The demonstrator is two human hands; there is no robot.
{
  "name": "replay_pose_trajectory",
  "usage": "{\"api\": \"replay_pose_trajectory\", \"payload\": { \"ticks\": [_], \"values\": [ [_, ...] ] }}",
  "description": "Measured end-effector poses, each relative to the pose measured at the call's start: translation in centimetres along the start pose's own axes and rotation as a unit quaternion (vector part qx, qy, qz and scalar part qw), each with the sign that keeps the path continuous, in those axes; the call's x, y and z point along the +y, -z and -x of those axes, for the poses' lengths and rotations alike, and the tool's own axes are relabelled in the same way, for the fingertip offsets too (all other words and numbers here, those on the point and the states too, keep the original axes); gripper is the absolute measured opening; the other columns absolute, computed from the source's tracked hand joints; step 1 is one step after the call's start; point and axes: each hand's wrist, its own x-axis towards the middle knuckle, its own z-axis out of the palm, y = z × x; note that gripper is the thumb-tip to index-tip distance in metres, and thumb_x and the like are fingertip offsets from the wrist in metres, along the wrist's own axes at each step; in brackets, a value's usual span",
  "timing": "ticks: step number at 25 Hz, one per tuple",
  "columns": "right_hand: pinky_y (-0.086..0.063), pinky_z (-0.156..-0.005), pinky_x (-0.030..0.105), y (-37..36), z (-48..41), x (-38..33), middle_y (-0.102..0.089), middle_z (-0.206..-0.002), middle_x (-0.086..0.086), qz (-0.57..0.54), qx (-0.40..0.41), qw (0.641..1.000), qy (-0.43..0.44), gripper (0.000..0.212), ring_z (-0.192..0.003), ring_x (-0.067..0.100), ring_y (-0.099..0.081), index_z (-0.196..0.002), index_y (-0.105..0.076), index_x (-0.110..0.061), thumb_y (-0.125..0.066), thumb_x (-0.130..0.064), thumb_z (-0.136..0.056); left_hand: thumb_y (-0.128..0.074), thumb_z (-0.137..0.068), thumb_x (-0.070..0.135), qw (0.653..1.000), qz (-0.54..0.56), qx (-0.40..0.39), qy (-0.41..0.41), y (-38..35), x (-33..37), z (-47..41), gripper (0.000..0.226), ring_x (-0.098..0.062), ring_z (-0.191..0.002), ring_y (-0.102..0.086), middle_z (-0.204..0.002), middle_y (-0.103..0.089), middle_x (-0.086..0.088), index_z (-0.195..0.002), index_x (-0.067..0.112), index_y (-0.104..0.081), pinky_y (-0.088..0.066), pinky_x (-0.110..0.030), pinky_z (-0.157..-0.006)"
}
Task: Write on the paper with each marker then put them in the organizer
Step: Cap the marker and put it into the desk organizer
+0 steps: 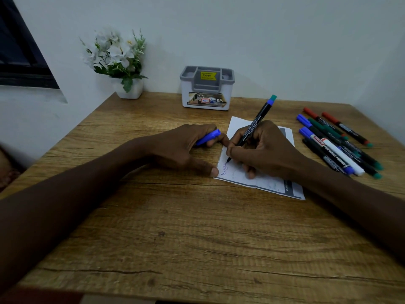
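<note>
1 marker (pixel 252 130) is at work in my right hand (pixel 263 150), fingers closed round its black barrel, tip down on the paper (pixel 238 172) where a few blue letters already run along the left edge; my left hand (pixel 184 150) curls shut on the blue cap (pixel 209 137) while its thumb pins the sheet's near corner to the table (pixel 175 227); by my reading this is the writing step for an early marker, with most of the task left; the next move should call for recapping the pen with both hands, then reaching across to the grey-and-white organizer (pixel 207 88), which stands at the far edge against the wall and looks empty from here; roughly 7 capped markers (pixel 337 143), blue, green and red among them, lie in a loose fan to the right of the paper, untouched; the wood-grain tabletop sits in a dim, pale-walled corner, a white pot of artificial flowers (pixel 118 62) at far left beside a dark window (pixel 19 47).
</note>
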Motion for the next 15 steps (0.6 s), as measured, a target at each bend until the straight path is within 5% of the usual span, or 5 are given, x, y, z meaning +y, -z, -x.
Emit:
{"api": "replay_pose_trajectory", "payload": {
  "ticks": [2,5,9,15],
  "values": [
    [-0.054,-0.045,0.027,0.1,-0.1,-0.1,-0.072,-0.064,0.009,-0.052,0.037,0.998,-0.008,0.008,-0.044,0.018,-0.065,-0.089,-0.071,0.004,-0.066,-0.001,-0.094,-0.076,-0.073,0.063,1.000,0.005,-0.011,-0.011,0.1,0.1,0.1,0.078,-0.003,-0.101,-0.053,-0.118,-0.056,0.012,-0.133,0.023,-0.048,-0.042,-0.017,-0.082],
    [-0.055,-0.047,0.029,0.5,-0.4,-0.4,-0.070,-0.071,0.018,-0.175,0.089,0.980,-0.020,0.011,-0.046,0.019,-0.063,-0.100,-0.064,0.003,-0.070,0.002,-0.091,-0.056,-0.098,0.049,0.995,0.063,0.062,-0.042,-0.4,0.6,0.2,0.017,0.001,-0.078,-0.053,-0.091,-0.060,0.013,-0.100,0.032,-0.056,-0.040,-0.024,-0.070],
    [-0.047,-0.042,0.027,0.8,-0.3,-0.4,-0.065,-0.064,0.010,-0.171,0.152,0.973,0.000,0.014,-0.045,0.018,-0.052,-0.090,-0.066,-0.005,-0.079,-0.011,-0.088,-0.045,-0.106,0.037,0.974,0.040,0.201,-0.098,-0.7,0.1,0.0,0.023,-0.001,-0.078,-0.057,-0.083,-0.064,0.017,-0.100,0.032,-0.067,-0.039,-0.018,-0.066],
    [-0.059,-0.055,0.032,1.1,-0.6,-0.5,-0.071,-0.074,0.017,-0.385,0.115,0.915,-0.041,0.035,-0.057,0.020,-0.068,-0.094,-0.069,0.001,-0.040,-0.017,-0.103,-0.074,-0.091,0.029,0.942,0.007,0.300,-0.149,-1.2,-1.2,-1.0,0.020,0.002,-0.078,-0.064,-0.084,-0.065,0.028,-0.108,0.020,-0.079,-0.042,-0.007,-0.063]
  ]
}}
